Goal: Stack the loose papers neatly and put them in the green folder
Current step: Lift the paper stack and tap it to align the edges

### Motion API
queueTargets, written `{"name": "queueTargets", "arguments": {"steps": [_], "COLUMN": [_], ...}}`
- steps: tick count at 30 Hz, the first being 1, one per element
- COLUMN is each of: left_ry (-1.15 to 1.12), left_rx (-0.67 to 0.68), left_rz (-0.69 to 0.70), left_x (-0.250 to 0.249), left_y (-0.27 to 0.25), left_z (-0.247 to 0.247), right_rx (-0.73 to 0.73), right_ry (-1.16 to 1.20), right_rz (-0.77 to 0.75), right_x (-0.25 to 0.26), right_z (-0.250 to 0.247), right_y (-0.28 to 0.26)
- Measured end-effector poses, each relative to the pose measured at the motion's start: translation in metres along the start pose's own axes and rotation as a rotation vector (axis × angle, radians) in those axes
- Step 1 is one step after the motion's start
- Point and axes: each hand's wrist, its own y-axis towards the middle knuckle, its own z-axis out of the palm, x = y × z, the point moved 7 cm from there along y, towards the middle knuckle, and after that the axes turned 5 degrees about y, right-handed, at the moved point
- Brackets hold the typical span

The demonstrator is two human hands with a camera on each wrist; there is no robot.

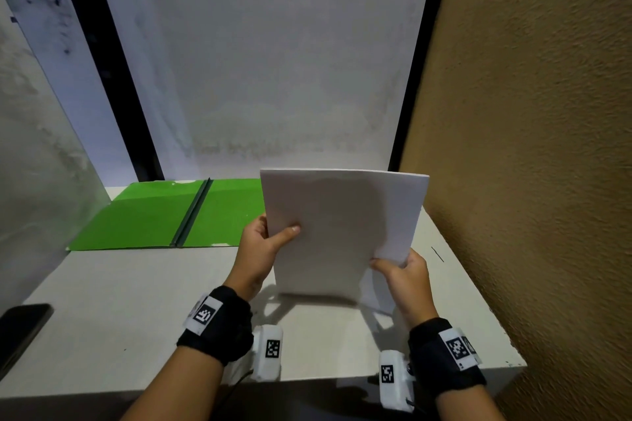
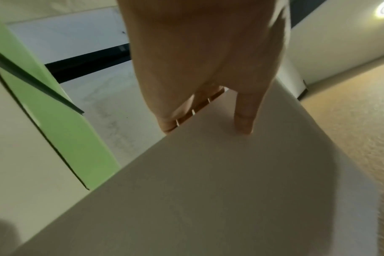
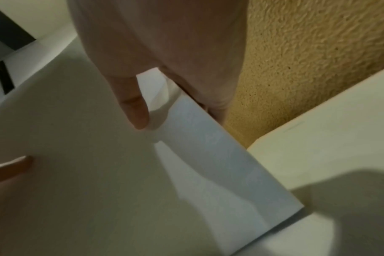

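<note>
A stack of white papers (image 1: 342,232) stands upright on its bottom edge on the white table (image 1: 136,301), right of centre. My left hand (image 1: 263,243) grips its left edge, thumb on the front face. My right hand (image 1: 403,270) pinches the right edge lower down, where one sheet sticks out below the rest. The green folder (image 1: 154,219) lies open and flat at the back left, its dark spine in the middle. In the left wrist view my thumb presses the papers (image 2: 208,173) with the folder (image 2: 61,112) to the left. The right wrist view shows the papers (image 3: 99,173) with a protruding sheet.
A dark phone (image 1: 20,328) lies at the table's front left corner. A textured tan wall (image 1: 530,147) runs close along the right side. A pale wall (image 1: 273,61) with black strips stands behind the table.
</note>
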Motion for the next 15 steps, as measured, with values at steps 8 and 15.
{"name": "queueTargets", "arguments": {"steps": [8, 15], "left_ry": [0.028, 0.127], "left_rx": [-0.027, -0.141], "left_rz": [0.017, 0.115], "left_x": [-0.003, -0.002], "left_y": [-0.006, -0.022], "left_z": [0.008, 0.014], "right_rx": [0.003, -0.108], "right_ry": [0.029, -0.005], "right_rz": [-0.113, -0.183], "right_x": [0.026, 0.018], "right_z": [0.003, 0.011], "right_y": [0.005, -0.003]}}
